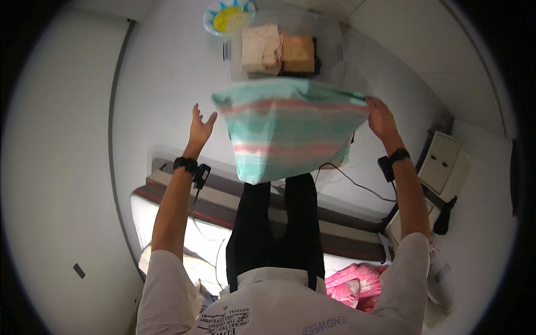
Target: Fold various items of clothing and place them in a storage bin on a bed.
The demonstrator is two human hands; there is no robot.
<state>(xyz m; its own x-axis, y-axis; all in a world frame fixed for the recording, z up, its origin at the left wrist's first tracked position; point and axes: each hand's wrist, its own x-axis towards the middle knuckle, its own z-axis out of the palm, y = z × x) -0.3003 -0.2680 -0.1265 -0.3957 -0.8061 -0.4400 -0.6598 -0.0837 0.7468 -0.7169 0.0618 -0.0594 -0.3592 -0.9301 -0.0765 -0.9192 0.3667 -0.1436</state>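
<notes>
A green and pink striped cloth (289, 130) hangs spread out above my legs. My right hand (381, 119) pinches its upper right corner. My left hand (202, 127) is off the upper left corner, a small gap away, with thumb and fingers apart and nothing in it. The cloth's upper edge sags slightly between its corners, and it hides part of the floor and my lower legs. Beyond it stands a clear plastic bin (333, 54) holding a folded pale pink cloth (260, 48) and a folded tan cloth (298, 53).
A blue and white basin (209, 19) with something yellow (228, 19) in it is beside the bin. Behind me is a bed (201, 209) with pink bedding (356, 282). A white cabinet (441, 161) stands at right. A cable (356, 183) trails from my right wrist device.
</notes>
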